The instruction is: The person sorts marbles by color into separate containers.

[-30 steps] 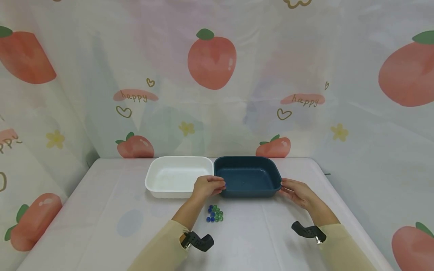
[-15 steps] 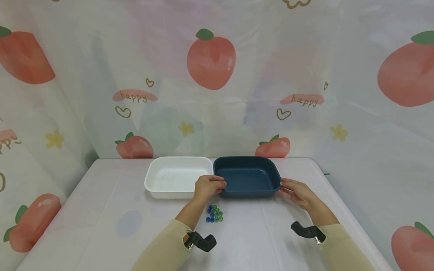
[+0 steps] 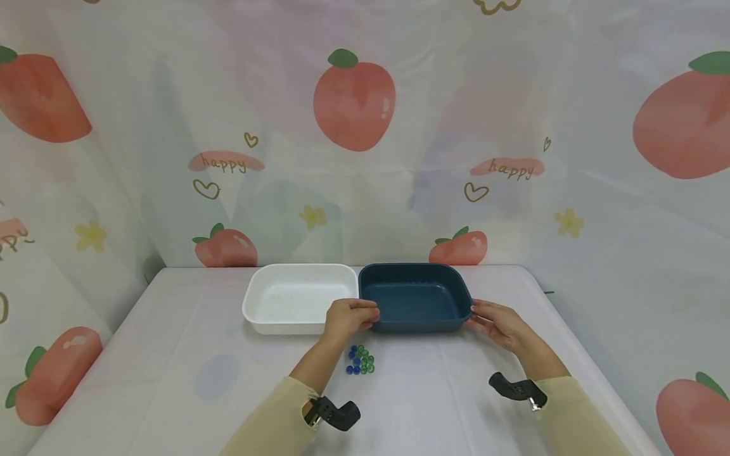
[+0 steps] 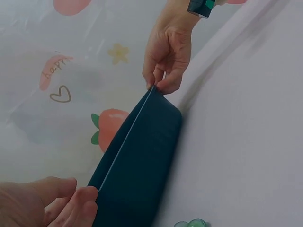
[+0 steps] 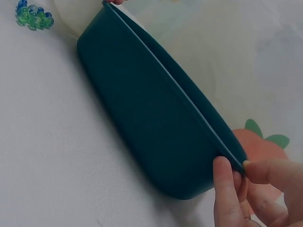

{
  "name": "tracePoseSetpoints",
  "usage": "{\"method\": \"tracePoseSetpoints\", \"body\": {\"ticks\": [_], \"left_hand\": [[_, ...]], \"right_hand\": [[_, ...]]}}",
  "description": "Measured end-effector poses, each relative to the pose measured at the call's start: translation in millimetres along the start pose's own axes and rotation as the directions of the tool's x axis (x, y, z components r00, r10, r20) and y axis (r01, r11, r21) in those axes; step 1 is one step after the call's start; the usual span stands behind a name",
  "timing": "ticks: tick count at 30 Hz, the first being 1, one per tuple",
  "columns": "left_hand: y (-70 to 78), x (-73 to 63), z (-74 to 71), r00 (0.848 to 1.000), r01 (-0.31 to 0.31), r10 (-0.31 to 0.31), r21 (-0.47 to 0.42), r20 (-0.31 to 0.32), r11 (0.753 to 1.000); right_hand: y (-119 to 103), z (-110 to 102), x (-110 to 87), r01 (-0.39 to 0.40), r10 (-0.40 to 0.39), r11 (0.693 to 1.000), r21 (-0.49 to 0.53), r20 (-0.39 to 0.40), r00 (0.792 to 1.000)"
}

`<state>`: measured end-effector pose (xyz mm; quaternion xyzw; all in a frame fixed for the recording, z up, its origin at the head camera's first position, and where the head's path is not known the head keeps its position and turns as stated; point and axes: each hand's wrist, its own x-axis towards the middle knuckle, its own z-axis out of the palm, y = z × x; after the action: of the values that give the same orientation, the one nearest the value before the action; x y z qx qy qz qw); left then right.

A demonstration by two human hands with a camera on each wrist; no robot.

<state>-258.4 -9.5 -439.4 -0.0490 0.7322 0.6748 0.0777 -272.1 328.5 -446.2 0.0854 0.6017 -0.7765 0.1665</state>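
Observation:
A dark blue rectangular basin (image 3: 422, 327) stands upright on the table with both hands at its rim. My left hand (image 3: 349, 316) pinches its near left corner, thumb and fingers meeting at the rim in the left wrist view. At the right end my right hand (image 3: 502, 324) grips the rim, its thumb (image 5: 267, 171) on one side and fingers (image 5: 222, 177) against the outer wall. A white basin (image 3: 285, 329) of similar shape sits directly to the left, partly covered by my left hand. Blue and green glass marbles (image 3: 357, 361) lie clustered in front of the basins.
A white cloth (image 3: 142, 367) covers the table. Behind it hangs a curtain (image 3: 365, 209) printed with peaches, which also runs along both sides. Each wrist carries a black strap mount, the left one (image 3: 339, 415) low over the cloth near the marbles.
My left hand and forearm have shifted very slightly, with the fingers staying at the corner of the blue basin. The right hand, both basins and the marbles look unmoved.

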Motion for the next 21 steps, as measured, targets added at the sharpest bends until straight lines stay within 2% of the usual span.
{"method": "tracePoseSetpoints", "body": {"ticks": [6, 13, 16, 21], "left_hand": [[-4.7, -6.9, -6.7, 0.999, -0.014, 0.014, 0.011, 0.034, 1.000], [-9.8, -16.7, -16.7, 0.997, 0.021, -0.022, 0.010, 0.075, 1.000], [-15.9, -21.4, -23.4, 0.995, 0.038, -0.039, 0.002, 0.094, 0.999], [-30.3, -29.3, -37.0, 0.996, 0.031, -0.034, 0.042, 0.082, 0.999]], "right_hand": [[1, -1, 0.5, 0.001, -0.001, 1.000, -0.008, 0.010, 1.000], [2, -4, 1.6, 0.001, -0.001, 1.000, 0.003, 0.024, 1.000], [1, -3, 1.1, -0.002, 0.002, 1.000, -0.018, 0.010, 1.000], [1, -2, 1.4, -0.002, 0.002, 1.000, -0.022, 0.008, 1.000]]}}
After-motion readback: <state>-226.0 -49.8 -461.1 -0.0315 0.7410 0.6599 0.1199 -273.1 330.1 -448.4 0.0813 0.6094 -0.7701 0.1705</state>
